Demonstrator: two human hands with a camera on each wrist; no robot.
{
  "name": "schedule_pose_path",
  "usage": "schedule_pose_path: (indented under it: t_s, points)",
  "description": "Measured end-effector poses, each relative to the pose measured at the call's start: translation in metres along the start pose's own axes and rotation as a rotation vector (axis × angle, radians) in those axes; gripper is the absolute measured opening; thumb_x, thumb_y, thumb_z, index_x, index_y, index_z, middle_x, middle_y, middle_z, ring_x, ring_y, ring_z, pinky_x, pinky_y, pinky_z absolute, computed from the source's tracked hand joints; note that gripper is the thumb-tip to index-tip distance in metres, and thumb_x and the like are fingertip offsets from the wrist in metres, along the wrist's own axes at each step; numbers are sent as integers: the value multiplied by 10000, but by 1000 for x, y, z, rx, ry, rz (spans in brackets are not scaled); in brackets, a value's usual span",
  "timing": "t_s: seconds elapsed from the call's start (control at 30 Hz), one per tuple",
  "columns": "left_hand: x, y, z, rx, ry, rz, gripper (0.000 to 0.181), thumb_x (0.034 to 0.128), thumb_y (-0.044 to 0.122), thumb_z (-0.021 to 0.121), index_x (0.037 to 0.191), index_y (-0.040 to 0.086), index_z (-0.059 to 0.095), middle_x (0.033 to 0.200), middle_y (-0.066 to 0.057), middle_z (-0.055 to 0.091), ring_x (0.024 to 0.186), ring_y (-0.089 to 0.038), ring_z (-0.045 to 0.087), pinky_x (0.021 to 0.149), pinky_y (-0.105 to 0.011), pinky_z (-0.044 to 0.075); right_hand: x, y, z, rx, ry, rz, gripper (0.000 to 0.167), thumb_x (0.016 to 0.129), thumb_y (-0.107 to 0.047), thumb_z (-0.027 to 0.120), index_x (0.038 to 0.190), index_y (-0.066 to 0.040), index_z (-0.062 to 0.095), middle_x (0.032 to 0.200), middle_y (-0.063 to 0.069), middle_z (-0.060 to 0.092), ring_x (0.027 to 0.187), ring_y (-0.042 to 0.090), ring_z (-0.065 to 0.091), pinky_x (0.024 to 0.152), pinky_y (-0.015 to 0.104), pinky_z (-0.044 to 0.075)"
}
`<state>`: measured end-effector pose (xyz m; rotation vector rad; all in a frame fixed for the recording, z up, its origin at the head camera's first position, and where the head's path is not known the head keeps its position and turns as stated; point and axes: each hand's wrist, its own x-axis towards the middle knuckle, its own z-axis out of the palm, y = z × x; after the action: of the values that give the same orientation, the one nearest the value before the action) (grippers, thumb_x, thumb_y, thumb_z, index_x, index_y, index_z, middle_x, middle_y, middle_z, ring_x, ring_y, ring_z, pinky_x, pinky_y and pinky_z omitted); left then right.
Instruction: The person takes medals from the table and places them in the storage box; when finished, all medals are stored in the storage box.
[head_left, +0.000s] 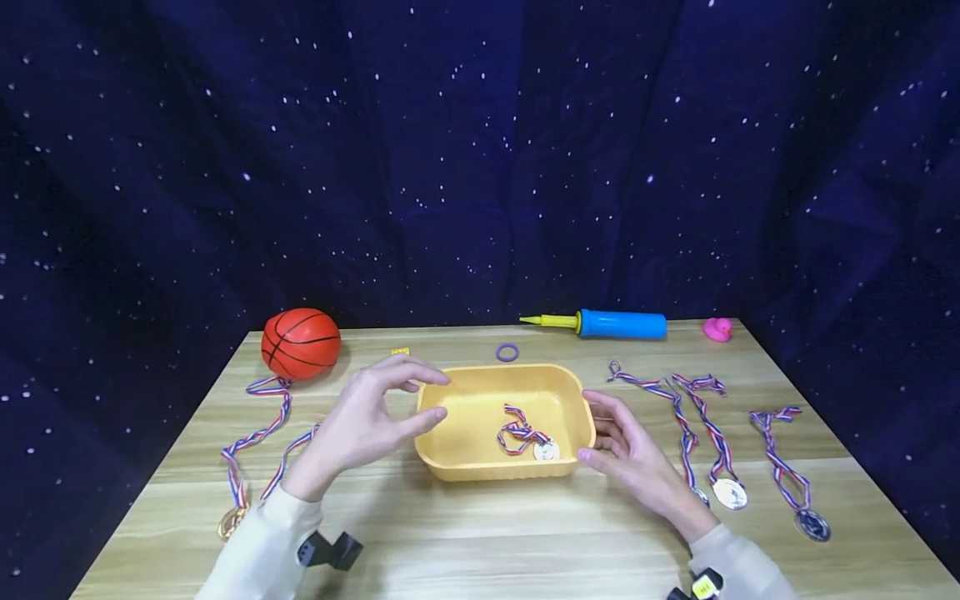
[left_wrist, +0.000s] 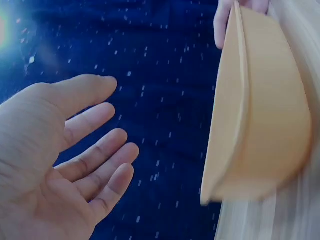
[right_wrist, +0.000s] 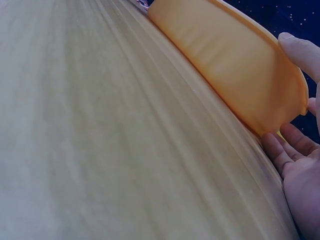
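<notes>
A yellow plastic basin (head_left: pixel 491 472) sits at the middle of the table. Inside it lies a medal (head_left: pixel 547 451) with its red, white and blue ribbon (head_left: pixel 517 432). My left hand (head_left: pixel 367 417) is at the basin's left end, thumb and fingers spread; the left wrist view shows this hand (left_wrist: pixel 70 155) apart from the basin (left_wrist: pixel 272 110), holding nothing. At the right end is my right hand (head_left: pixel 630 454), its thumb by the rim and its fingers loosely bent along the outer wall. In the right wrist view, its fingertips (right_wrist: pixel 272 142) lie close to the basin's base.
A red basketball (head_left: pixel 301 343) and a ribboned medal (head_left: pixel 232 522) lie at left. Several ribboned medals, including a silver one (head_left: pixel 730 493), are at right. Along the back are a yellow block (head_left: pixel 401 351), purple ring (head_left: pixel 507 352), blue hand pump (head_left: pixel 622 324) and pink duck (head_left: pixel 717 330).
</notes>
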<state>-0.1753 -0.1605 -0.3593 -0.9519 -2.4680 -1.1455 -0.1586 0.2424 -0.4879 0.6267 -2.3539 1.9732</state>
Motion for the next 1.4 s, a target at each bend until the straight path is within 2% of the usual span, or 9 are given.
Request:
schedule_pose_path:
  t_s: [0.13, 0.27, 0.57, 0.73, 0.9, 1.03, 1.17, 1.27, 1.4]
  points:
    - [-33, -9, -23, 38, 38, 5, 417, 876, 135, 967, 1251, 234, 815, 1253, 97, 782, 1155, -134, 729, 950, -322, 638, -1, 0, 1, 3, 1, -4, 828, 988, -26, 817, 1692, -113, 390, 1581, 257, 522, 1381, 431, 589, 1116, 252, 560]
    - [-69, -18, -37, 69, 80, -21, 510, 844, 103, 987, 1287, 270, 797, 1273, 88, 779, 1129, -107, 725, 946, -215, 591, -1, -2, 2, 7, -3, 2, 829, 991, -33, 816, 1695, -111, 386, 1589, 261, 513, 1393, 443, 575, 1117, 244, 555]
    - [-132, -44, -52, 10, 108, -71, 633, 752, -59, 995, 1295, 190, 783, 1279, 2, 779, 1132, -69, 693, 887, -167, 566, -1, -2, 1, 14, 8, 5, 825, 992, -20, 814, 1694, -118, 392, 1585, 256, 512, 1383, 429, 580, 1107, 238, 559]
    - [-160, -54, -59, 33, 115, -152, 660, 736, -58, 1008, 1309, 183, 786, 1237, 47, 770, 1024, -91, 690, 873, -144, 575, -2, -1, 1, 12, 6, 12, 825, 994, -33, 817, 1696, -130, 392, 1585, 240, 519, 1388, 420, 578, 1105, 235, 559]
    - [-180, -61, -61, 93, 92, -233, 617, 720, 18, 1039, 1273, 161, 805, 1159, 4, 783, 903, -103, 732, 838, -121, 576, -2, 0, 1, 10, 10, 19, 824, 993, -46, 824, 1693, -130, 398, 1588, 227, 526, 1399, 425, 570, 1104, 237, 559]
    - [-190, -70, -59, 50, 59, -278, 556, 742, 39, 1030, 1246, 113, 809, 1080, -3, 775, 869, -110, 712, 826, -114, 571, -1, -1, 0, 5, 12, 21, 828, 987, -43, 828, 1690, -127, 401, 1591, 228, 527, 1402, 437, 567, 1102, 238, 561]
    - [-197, -82, -56, -36, 29, -228, 549, 728, -36, 1011, 1228, 40, 798, 1040, -15, 777, 845, -123, 697, 790, -135, 581, -1, -1, 0, 3, 12, 22, 828, 985, -42, 828, 1690, -124, 401, 1592, 234, 526, 1400, 437, 569, 1102, 244, 563]
    - [-200, -89, -54, -65, 1, -181, 536, 717, -48, 1012, 1203, 38, 800, 1064, -16, 804, 838, -115, 719, 757, -167, 600, -1, -1, 1, 3, 12, 22, 830, 983, -39, 828, 1690, -121, 400, 1587, 240, 528, 1393, 424, 577, 1100, 245, 565]
    - [-202, -97, -52, -86, -35, -151, 500, 735, -46, 1006, 1183, 35, 798, 1102, -26, 811, 880, -85, 753, 793, -157, 616, 0, -2, 1, 0, 11, 20, 835, 983, -31, 825, 1692, -112, 393, 1580, 256, 523, 1382, 409, 586, 1095, 242, 567]
